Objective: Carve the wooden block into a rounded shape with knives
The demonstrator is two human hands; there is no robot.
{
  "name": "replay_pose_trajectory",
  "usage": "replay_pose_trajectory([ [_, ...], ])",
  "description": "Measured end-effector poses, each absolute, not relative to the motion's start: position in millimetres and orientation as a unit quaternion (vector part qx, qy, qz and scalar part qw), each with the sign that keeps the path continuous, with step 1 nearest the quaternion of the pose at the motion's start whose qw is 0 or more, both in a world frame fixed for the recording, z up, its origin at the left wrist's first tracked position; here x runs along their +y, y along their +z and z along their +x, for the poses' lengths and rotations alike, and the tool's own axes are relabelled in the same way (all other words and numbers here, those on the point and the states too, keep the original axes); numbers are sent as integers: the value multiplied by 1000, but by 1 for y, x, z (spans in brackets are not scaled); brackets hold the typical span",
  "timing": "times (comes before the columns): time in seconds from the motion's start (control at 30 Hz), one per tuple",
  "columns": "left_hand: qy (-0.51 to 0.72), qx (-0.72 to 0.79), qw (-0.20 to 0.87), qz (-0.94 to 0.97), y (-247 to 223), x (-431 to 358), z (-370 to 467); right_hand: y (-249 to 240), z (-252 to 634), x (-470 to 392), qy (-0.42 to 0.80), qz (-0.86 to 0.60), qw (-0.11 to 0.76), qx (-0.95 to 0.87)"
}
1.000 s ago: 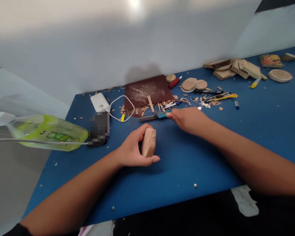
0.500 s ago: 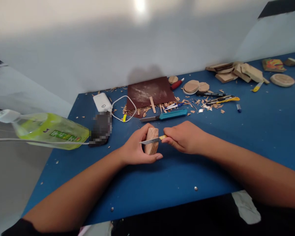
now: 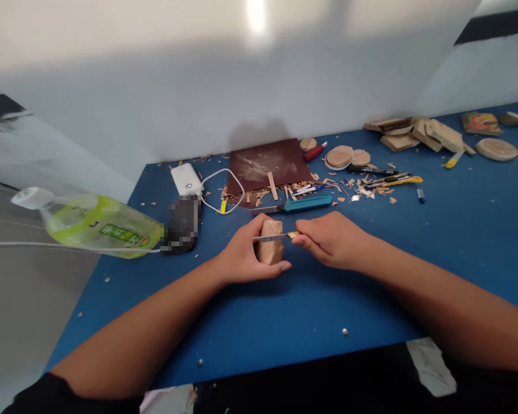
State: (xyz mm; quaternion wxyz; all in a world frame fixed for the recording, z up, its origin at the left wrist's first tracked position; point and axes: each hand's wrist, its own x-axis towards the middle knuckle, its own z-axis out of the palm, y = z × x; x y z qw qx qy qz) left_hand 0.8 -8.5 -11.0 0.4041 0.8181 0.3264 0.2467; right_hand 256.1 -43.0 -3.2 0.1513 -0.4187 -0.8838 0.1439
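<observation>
My left hand (image 3: 246, 253) grips a small block of wood (image 3: 271, 252) between thumb and fingers, close above the blue table. In my right hand (image 3: 328, 238) is a utility knife (image 3: 292, 234) with a yellow handle, mostly hidden in the fist. Its thin blade lies across the upper part of the block, tip pointing left towards the left hand. Just beyond the hands rests a teal utility knife (image 3: 307, 203), its blade extended to the left.
A brown sheet (image 3: 267, 164) carries wood shavings. Behind to the right are wooden discs (image 3: 340, 156), a red-handled tool (image 3: 314, 152), a marker (image 3: 372, 170) and stacked wood pieces (image 3: 442, 135). At left are a bottle (image 3: 99, 224), a white power bank (image 3: 186, 179) and a cable (image 3: 242, 187).
The blade has shifted up along the block and lies more level. The whole view has moved slightly. Both hands keep their holds.
</observation>
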Motion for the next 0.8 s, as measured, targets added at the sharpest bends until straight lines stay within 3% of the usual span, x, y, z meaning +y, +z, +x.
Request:
replay_pose_trajectory([
  [0.23, 223, 359, 349, 837, -7, -12, 1, -10, 256, -35, 116, -430, 80, -892],
  [0.4, 198, 331, 401, 831, -6, -15, -2, -6, 275, -7, 63, -599, 54, -797],
  [0.57, 240, 346, 383, 822, -11, -10, -1, 3, 269, -22, 114, -488, 155, -852],
  [0.8, 251, 355, 337, 835, -11, -10, 5, -6, 253, -44, 160, -416, 125, -886],
])
